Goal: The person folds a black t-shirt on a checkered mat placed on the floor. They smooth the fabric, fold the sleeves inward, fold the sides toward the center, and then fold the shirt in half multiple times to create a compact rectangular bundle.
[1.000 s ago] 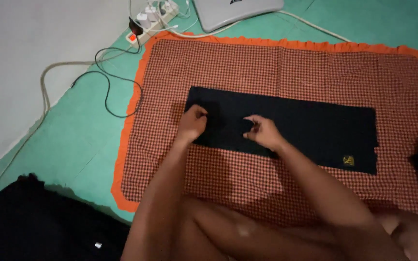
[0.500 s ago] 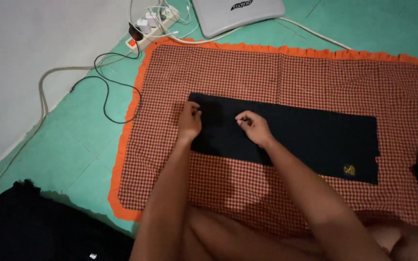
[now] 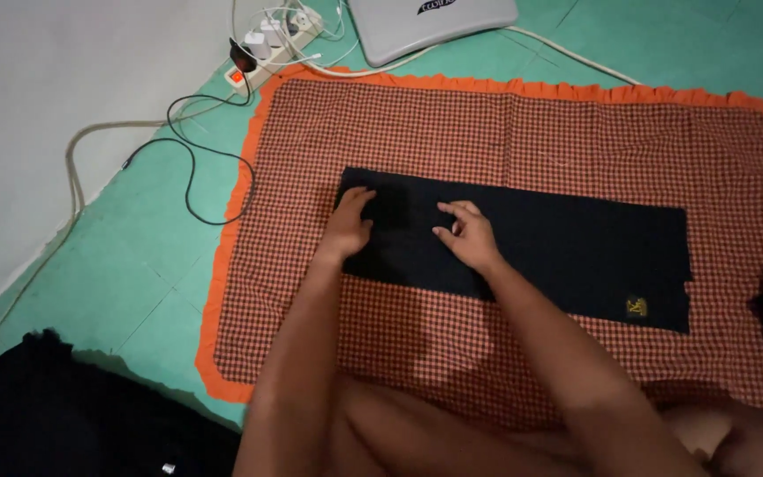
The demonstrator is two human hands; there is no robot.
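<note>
Since a second ago, both hands have flattened: left hand (image 3: pixel 349 223) and right hand (image 3: pixel 464 235) lie spread on the dark folded garment's (image 3: pixel 567 243) left end, pinch released, over the checked mat (image 3: pixel 523 132).

The checked mat (image 3: pixel 523 124) has lots of open room. Its far strip, from the left edge to the right edge, has nothing on it, so a hand can slide there. The near strip is open too. A folded dark cloth (image 3: pixel 567 243) lies flat in the middle, low enough to pass over. Past the far left corner sit a power strip (image 3: pixel 262 49) and tangled cables (image 3: pixel 192 172). A grey flat thing, maybe a laptop (image 3: pixel 430 22), blocks the far edge.
</note>
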